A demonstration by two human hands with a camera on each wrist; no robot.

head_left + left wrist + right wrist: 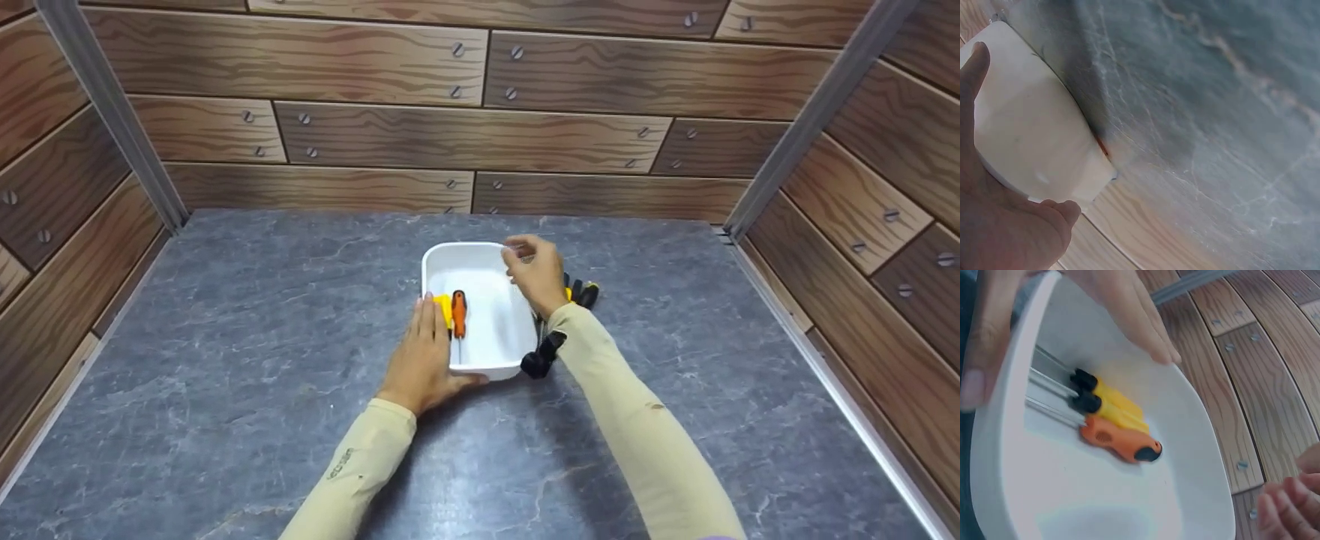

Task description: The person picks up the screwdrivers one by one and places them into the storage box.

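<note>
A white plastic tray (491,300) holds an orange-handled screwdriver (459,313) and two yellow-and-black-handled screwdrivers (1112,408), side by side along its left wall. My left hand (424,360) rests over the tray's near left corner. Its fingers lie straight along the left rim, and its thumb is against the outside of the near wall. Above the far right rim is my right hand (536,274), fingers loosely bent and apart from the thumb, with nothing visible between them. In the right wrist view, those fingertips (1280,512) show beyond the tray wall.
Just right of the tray lie several tools with black-and-yellow handles (585,292), partly hidden by my right hand and forearm. A black wrist camera (544,356) hangs beside the tray's near right corner. Wood-plank-patterned walls (382,135) bound the grey marbled tabletop (285,330).
</note>
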